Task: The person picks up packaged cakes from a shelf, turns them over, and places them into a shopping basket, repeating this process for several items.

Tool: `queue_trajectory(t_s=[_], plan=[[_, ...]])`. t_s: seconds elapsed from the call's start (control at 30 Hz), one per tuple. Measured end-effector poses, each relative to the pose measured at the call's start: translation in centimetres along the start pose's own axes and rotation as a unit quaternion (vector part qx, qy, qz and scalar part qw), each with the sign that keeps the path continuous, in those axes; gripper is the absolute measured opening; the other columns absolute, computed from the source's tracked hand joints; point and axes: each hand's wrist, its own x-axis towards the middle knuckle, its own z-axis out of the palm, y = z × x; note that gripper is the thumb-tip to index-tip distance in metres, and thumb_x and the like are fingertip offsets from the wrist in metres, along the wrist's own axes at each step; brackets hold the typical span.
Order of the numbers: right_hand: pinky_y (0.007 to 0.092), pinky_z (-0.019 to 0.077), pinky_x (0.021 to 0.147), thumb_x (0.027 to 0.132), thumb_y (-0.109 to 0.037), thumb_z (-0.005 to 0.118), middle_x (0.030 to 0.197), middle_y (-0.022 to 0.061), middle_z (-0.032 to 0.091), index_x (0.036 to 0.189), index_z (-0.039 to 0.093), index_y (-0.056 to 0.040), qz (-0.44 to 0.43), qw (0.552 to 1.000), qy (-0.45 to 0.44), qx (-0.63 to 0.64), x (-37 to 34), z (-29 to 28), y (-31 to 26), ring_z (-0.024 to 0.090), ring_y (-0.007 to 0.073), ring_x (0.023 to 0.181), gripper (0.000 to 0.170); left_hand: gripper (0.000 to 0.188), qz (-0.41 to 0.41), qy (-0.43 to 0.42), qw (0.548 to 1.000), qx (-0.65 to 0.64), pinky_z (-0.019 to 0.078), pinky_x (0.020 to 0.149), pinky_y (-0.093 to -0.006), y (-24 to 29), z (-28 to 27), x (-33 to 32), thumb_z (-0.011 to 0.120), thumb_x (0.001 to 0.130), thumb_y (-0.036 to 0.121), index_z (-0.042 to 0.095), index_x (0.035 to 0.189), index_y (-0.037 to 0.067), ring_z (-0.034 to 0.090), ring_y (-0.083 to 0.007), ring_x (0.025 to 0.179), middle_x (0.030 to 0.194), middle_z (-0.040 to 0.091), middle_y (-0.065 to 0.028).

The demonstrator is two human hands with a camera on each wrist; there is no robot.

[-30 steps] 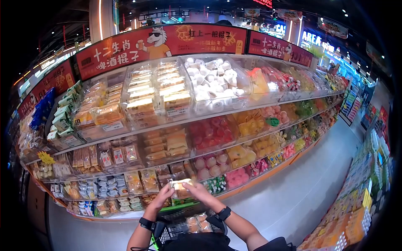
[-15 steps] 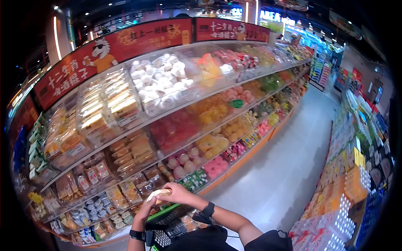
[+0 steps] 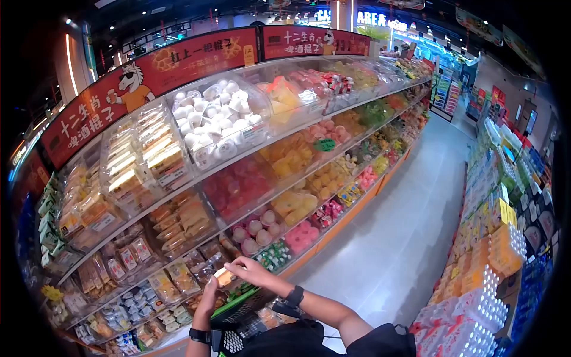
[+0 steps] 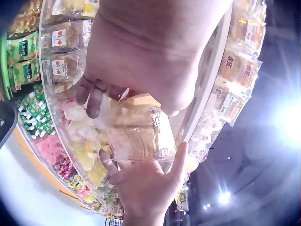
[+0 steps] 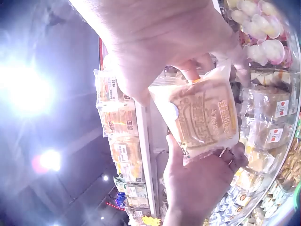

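Note:
A square packaged bread (image 3: 223,277) in a clear printed wrapper is between my two hands, in front of the lower shelves. My left hand (image 3: 206,298) grips its left end, and my right hand (image 3: 253,273) grips the opposite end. In the right wrist view the brown face of the bread (image 5: 204,117) shows print through the plastic, with the left hand (image 5: 200,183) below it and the right hand (image 5: 164,42) above. The left wrist view has the wrapped bread (image 4: 138,129) between both hands, its crimped edge near the fingers.
Below the hands is a black shopping basket (image 3: 229,342) with a green rim (image 3: 235,304) and wrapped packs inside. Tiered shelves (image 3: 178,178) of clear bins hold breads, jelly cups and sweets. Stacked goods (image 3: 476,285) line the right side of the aisle floor (image 3: 380,238).
The head view has swung to the right, so shelves and hands sit further left in it. The packaged bread has tilted from facing up, still held in both hands.

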Motion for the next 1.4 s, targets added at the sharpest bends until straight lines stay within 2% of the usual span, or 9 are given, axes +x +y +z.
queue_trajectory(t_s=[0.3,0.5,0.6,0.7,0.8,1.0,1.1,1.17,1.4], plan=[[0.0246,0.0451,0.067,0.089,-0.035,0.055,0.086,0.0042,0.060,0.103,0.059,0.0002,-0.027,0.998,0.003,0.060,0.6,1.5,0.7,0.054,0.0095,0.076,0.038,0.080,0.040,0.025,0.997,-0.062,0.0478,0.072,-0.0336,0.5,1.7,-0.6,0.022,0.085,0.071,0.046,0.125,0.006,0.059,-0.0198,0.083,0.106,0.059,-0.0076],[0.0244,0.0447,0.069,0.090,-0.032,0.053,0.087,0.0029,0.060,0.103,0.059,0.0000,-0.005,0.999,-0.021,0.042,0.9,1.8,2.1,0.054,0.0091,0.079,0.035,0.082,0.021,0.015,0.994,-0.105,0.0467,0.072,-0.0345,0.0,1.4,-1.2,0.022,0.084,0.072,0.045,0.127,0.005,0.057,-0.0190,0.082,0.107,0.059,-0.0080],[0.0240,0.0440,0.070,0.091,-0.030,0.052,0.088,0.0027,0.060,0.102,0.059,0.0004,-0.028,0.999,-0.025,0.034,0.8,1.8,2.5,0.053,0.0089,0.079,0.033,0.078,0.012,-0.007,0.989,-0.148,0.0450,0.076,-0.0346,-2.1,0.1,-1.0,0.020,0.087,0.068,0.044,0.129,0.006,0.055,-0.0206,0.099,0.117,0.056,-0.0066],[0.0233,0.0433,0.071,0.091,-0.029,0.052,0.088,0.0024,0.060,0.102,0.059,0.0003,-0.042,0.998,-0.032,0.043,0.7,1.7,2.3,0.053,0.0087,0.080,0.032,0.078,0.012,-0.008,0.980,-0.197,0.0459,0.075,-0.0366,-2.6,-0.4,-1.0,0.022,0.088,0.068,0.044,0.129,0.005,0.055,-0.0214,0.099,0.117,0.056,-0.0075],[0.0226,0.0428,0.071,0.092,-0.028,0.051,0.089,0.0019,0.060,0.103,0.059,-0.0001,-0.041,0.997,-0.038,0.051,0.3,1.8,2.3,0.052,0.0081,0.079,0.031,0.076,0.027,0.041,0.985,-0.165,0.0475,0.073,-0.0372,-1.6,0.7,-1.5,0.027,0.088,0.066,0.045,0.127,0.003,0.056,-0.0223,0.098,0.115,0.057,-0.0094],[0.0215,0.0419,0.070,0.092,-0.027,0.051,0.089,0.0004,0.059,0.105,0.058,0.0000,-0.067,0.993,-0.048,0.090,0.9,1.8,3.5,0.051,0.0068,0.079,0.031,0.056,0.053,0.059,0.990,-0.120,0.0500,0.064,-0.0297,-0.3,1.4,-2.7,0.038,0.094,0.049,0.049,0.119,0.001,0.062,-0.0195,0.080,0.103,0.061,-0.0103],[0.0218,0.0417,0.069,0.092,-0.027,0.051,0.086,0.0003,0.058,0.104,0.058,0.0002,-0.060,0.991,-0.047,0.106,1.3,1.9,3.9,0.051,0.0067,0.077,0.031,0.046,0.077,0.063,0.984,-0.145,0.0504,0.060,-0.0278,0.4,1.9,-3.0,0.040,0.095,0.041,0.051,0.115,0.001,0.061,-0.0165,0.070,0.096,0.062,-0.0085],[0.0230,0.0419,0.065,0.092,-0.027,0.051,0.079,0.0004,0.058,0.100,0.059,0.0000,-0.059,0.991,-0.035,0.114,1.5,2.2,4.1,0.050,0.0069,0.072,0.029,0.042,0.070,0.084,0.984,-0.140,0.0504,0.059,-0.0276,0.4,1.8,-3.0,0.042,0.095,0.038,0.052,0.113,0.001,0.059,-0.0152,0.067,0.089,0.061,-0.0063],[0.0245,0.0415,0.067,0.093,-0.029,0.049,0.080,0.0009,0.056,0.099,0.058,0.0003,-0.044,0.993,-0.042,0.105,0.7,2.1,2.4,0.049,0.0076,0.074,0.031,0.032,0.059,0.094,0.984,-0.140,0.0507,0.057,-0.0273,-0.8,0.9,-2.7,0.044,0.096,0.030,0.053,0.107,0.002,0.056,-0.0124,0.060,0.067,0.048,0.0010]])
